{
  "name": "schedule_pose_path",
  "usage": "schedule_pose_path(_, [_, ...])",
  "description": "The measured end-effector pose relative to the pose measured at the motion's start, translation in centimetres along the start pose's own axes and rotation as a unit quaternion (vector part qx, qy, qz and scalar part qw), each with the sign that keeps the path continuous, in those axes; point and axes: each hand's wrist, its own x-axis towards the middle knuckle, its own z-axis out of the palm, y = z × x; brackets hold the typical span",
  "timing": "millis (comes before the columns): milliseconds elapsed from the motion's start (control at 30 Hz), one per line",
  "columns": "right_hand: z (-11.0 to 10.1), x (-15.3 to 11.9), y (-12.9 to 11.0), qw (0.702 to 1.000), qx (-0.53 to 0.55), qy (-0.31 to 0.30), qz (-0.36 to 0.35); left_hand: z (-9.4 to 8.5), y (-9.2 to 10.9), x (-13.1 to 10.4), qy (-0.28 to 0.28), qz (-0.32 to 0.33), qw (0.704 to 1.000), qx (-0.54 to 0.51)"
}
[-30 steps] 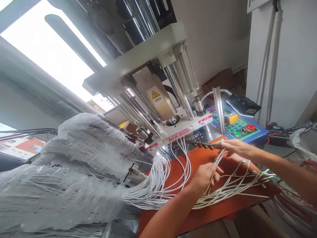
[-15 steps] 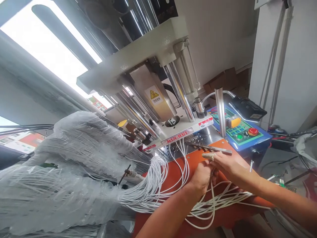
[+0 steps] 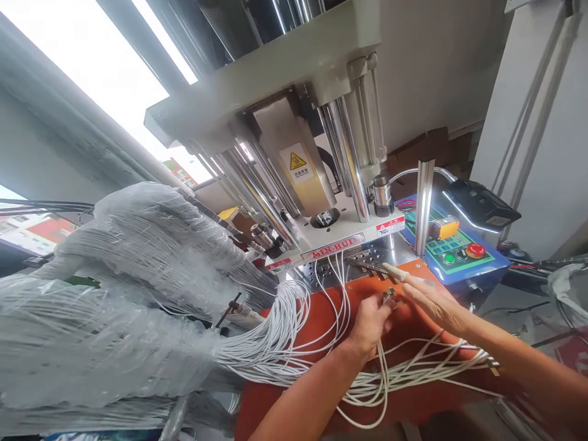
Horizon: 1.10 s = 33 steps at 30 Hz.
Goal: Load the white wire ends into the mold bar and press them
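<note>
My left hand (image 3: 371, 321) pinches a white cable with a small metal connector (image 3: 389, 294) at its end, held above the orange work surface (image 3: 321, 315). Just right of it, my right hand (image 3: 432, 303) is stretched out with its fingers extended; a pale cover sits on a fingertip. That fingertip is at a narrow metal bar (image 3: 370, 267) lying by the front edge of the press; whether they touch I cannot tell. Loose white cables (image 3: 390, 383) hang below my left hand. Other cables (image 3: 340, 288) run in under the press plate.
The press (image 3: 335, 233) marked MIN-HUI stands ahead, with a hot-surface label (image 3: 296, 162). At right is a blue control box (image 3: 482, 269) with a red button. Plastic-wrapped cable bundles (image 3: 151, 257) fill the left, near a metal clamp (image 3: 229, 309). An upright metal post (image 3: 425, 208) rises beside the press.
The hands have moved apart. My right hand has let go near the left one and straightened towards the metal bar. The connector in my left hand now shows. The camera view has shifted slightly.
</note>
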Motion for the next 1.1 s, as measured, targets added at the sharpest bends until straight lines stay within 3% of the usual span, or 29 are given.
schedule_pose_path(100, [-1.2, 1.1, 1.6, 0.996, -0.068, 0.054, 0.000, -0.6, -0.2, 0.2, 0.007, 0.017, 1.000, -0.014])
schedule_pose_path(167, [-1.6, 1.8, 3.2, 0.983, -0.172, 0.058, -0.010, -1.0, -0.6, 0.4, 0.006, 0.034, 0.999, -0.012])
schedule_pose_path(300, [-1.5, 3.0, 5.0, 0.928, -0.372, -0.016, 0.003, -1.5, -1.0, 0.7, 0.020, 0.070, 0.997, 0.038])
schedule_pose_path(400, [-1.4, 4.1, 4.0, 0.899, -0.432, -0.056, 0.046, -1.8, -0.7, 0.4, 0.044, 0.084, 0.990, 0.101])
schedule_pose_path(467, [-1.4, 4.6, 2.7, 0.902, -0.416, -0.087, 0.072, -2.2, -0.3, 0.0, 0.067, 0.081, 0.984, 0.141])
schedule_pose_path(567, [-1.0, 4.7, 0.8, 0.930, -0.298, -0.144, 0.161, -2.9, 0.2, -0.7, 0.089, 0.083, 0.976, 0.178])
schedule_pose_path(667, [-0.2, 4.2, 0.1, 0.946, -0.197, -0.151, 0.207, -3.6, 0.2, -1.1, 0.083, 0.111, 0.973, 0.183])
schedule_pose_path(967, [2.9, 1.9, 0.9, 0.988, -0.103, -0.057, 0.104, -4.0, -0.9, -0.8, 0.060, 0.147, 0.962, 0.223])
schedule_pose_path(1100, [3.2, 1.7, 1.5, 0.989, -0.093, -0.030, 0.107, -4.0, -1.3, -0.3, 0.049, 0.154, 0.951, 0.262])
